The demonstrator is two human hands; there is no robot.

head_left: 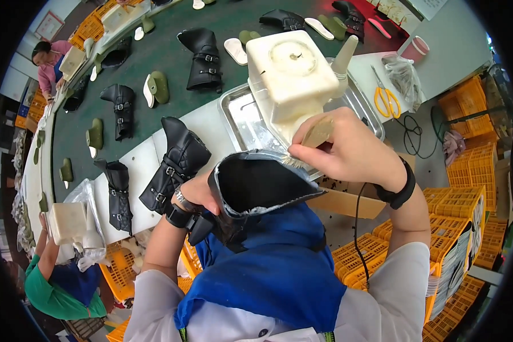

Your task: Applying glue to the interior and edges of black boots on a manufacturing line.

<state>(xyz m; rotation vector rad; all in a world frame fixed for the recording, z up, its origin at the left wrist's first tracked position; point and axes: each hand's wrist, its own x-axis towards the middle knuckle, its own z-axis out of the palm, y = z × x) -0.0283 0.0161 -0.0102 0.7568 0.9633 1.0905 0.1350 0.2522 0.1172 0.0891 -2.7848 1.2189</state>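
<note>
My right fingers (316, 149) are pinched shut around a small pale wooden-handled brush (318, 132), its bristles touching the grey rim of the black leather boot upper (256, 185) that sits at the centre of the frame, opening turned up toward me. My right hand (347, 151) wears a black band at the wrist, with a thin cable running down along the forearm. My left hand (192, 194) is curled under the boot upper's left side and grips it there; most of those fingers are hidden behind the leather, so I cannot tell just how they close. A watch and a black strap sit on that wrist.

Just above the brush stands a cream plastic glue pot with a round lid (290, 71), set in a shallow shiny metal tray (239, 111). Right of the tray, yellow-handled scissors (386, 97) lie on the white surface (456, 45). Left of my left hand a finished black buckled boot (174, 165) lies on the same surface. Beyond, in the upper half, a dark green conveyor belt (171, 51) carries more black boots and pale insoles. Orange plastic crates (467, 222) are stacked at lower right. Another person's green sleeve (48, 290) shows at lower left.
</note>
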